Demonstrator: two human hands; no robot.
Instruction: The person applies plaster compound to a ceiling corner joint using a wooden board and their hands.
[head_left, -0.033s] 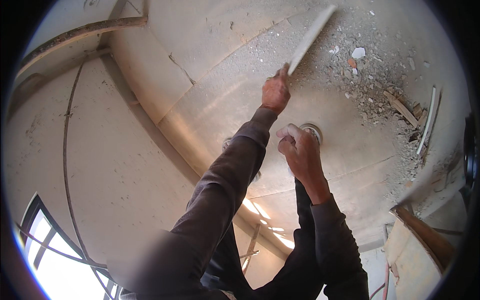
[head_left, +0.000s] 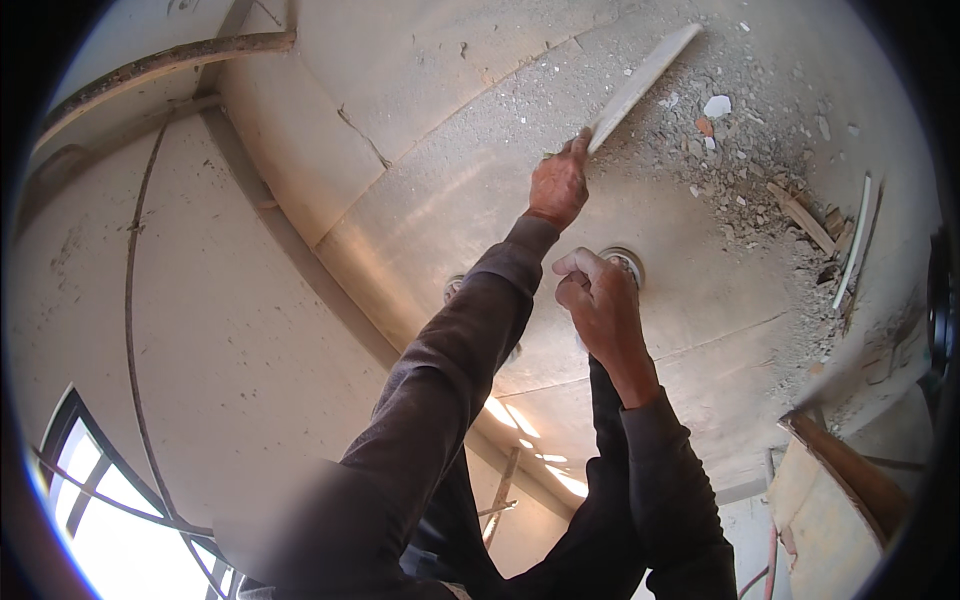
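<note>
A long, flat pale strip (head_left: 645, 88) reaches out over the floor toward the far right, one end in my left hand (head_left: 558, 186). My left fingers are closed round that near end; the strip looks like thin board or wood. Fine grey dust and rubble (head_left: 720, 165) lie just beyond its right edge. My right hand (head_left: 604, 305) hangs nearer to me in a loose fist, and no object shows in it. Partly behind this fist is one of my shoes (head_left: 628, 265).
Broken wood pieces (head_left: 803, 218) and a narrow white strip (head_left: 853, 242) lie among the debris on the right. A wooden board (head_left: 830, 500) leans at the lower right. On the left, a cable (head_left: 131, 290) crosses the pale wall, and a window (head_left: 105, 500) stands lower down.
The pale strip has swung slightly to the right, its far end coming a little nearer. My left hand has shifted slightly rightward with it. My right hand stays in place.
</note>
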